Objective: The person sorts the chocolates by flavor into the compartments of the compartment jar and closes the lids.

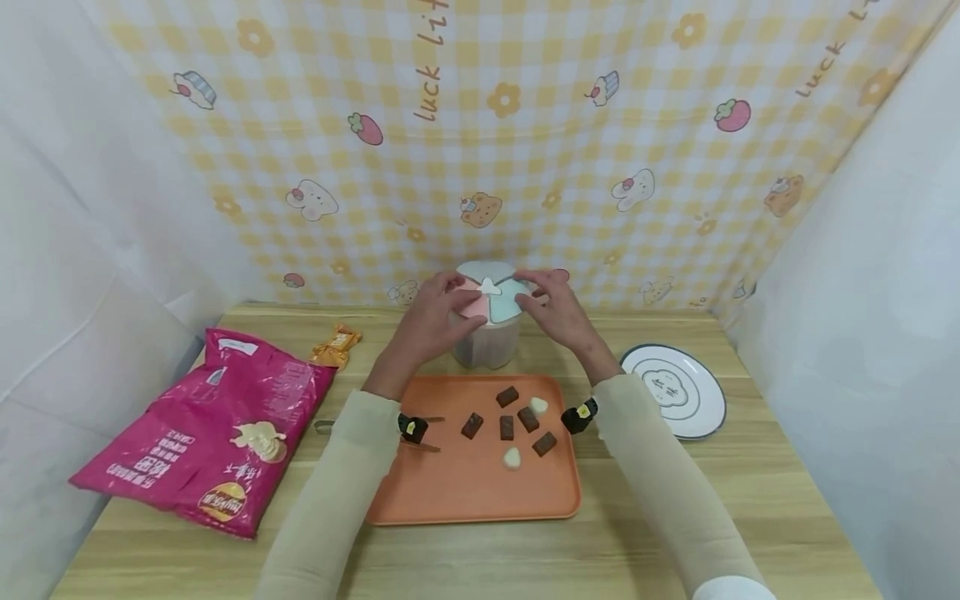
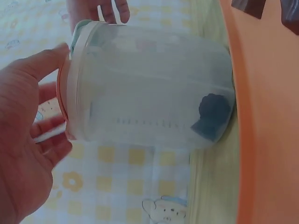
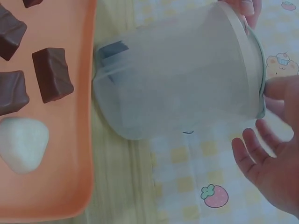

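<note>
A tall translucent container (image 1: 486, 346) stands behind the tray. Its lid (image 1: 507, 303) has pink, mint and pale blue-grey sections, with a small white knob in the centre. My left hand (image 1: 438, 315) grips the lid's left side, thumb and fingers spread along the rim. From the right, my right hand (image 1: 558, 312) holds the lid's edge with thumb and forefinger; the other fingers stand off it in the right wrist view. Inside the container, near its bottom, the left wrist view shows something dark (image 2: 212, 116), its kind unclear.
On the orange tray (image 1: 480, 496) lie several chocolates (image 1: 507, 427), white heart-shaped pieces (image 1: 512, 458) and tongs (image 1: 431, 448), partly hidden by my left wrist. A magenta crisps bag (image 1: 202, 425) and orange-wrapped sweets (image 1: 337, 346) are at left. A white plate (image 1: 701, 404) is at right.
</note>
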`<state>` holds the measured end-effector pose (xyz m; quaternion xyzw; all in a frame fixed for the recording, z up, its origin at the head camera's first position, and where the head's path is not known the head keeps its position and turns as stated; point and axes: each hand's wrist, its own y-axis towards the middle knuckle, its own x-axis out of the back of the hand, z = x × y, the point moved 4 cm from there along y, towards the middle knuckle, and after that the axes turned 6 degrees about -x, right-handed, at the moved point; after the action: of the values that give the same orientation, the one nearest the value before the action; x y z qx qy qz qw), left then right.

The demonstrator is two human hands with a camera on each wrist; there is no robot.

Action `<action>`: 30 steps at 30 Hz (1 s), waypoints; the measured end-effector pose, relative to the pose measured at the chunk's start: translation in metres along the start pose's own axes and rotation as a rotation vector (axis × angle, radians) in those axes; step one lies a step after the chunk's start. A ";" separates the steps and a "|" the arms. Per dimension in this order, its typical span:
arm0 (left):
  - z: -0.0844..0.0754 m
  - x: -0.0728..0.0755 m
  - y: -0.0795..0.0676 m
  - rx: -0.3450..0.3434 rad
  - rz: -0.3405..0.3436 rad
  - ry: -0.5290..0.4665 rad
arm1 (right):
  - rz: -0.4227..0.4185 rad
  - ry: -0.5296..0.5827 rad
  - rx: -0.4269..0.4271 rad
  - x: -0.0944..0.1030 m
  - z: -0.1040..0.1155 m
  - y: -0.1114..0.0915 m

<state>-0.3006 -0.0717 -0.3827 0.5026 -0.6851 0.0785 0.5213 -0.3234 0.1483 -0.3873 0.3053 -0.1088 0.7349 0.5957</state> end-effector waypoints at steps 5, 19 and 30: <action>-0.001 0.004 0.000 -0.089 0.019 0.001 | 0.051 -0.014 0.056 -0.002 0.000 -0.001; 0.000 0.009 0.001 -0.103 0.028 -0.038 | 0.058 -0.133 0.229 -0.001 0.006 -0.012; 0.015 0.002 -0.009 -0.110 0.138 -0.200 | 0.106 -0.145 0.340 -0.005 0.007 -0.015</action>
<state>-0.3031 -0.0868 -0.3921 0.4301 -0.7699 0.0262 0.4708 -0.3063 0.1450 -0.3881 0.4475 -0.0418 0.7492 0.4865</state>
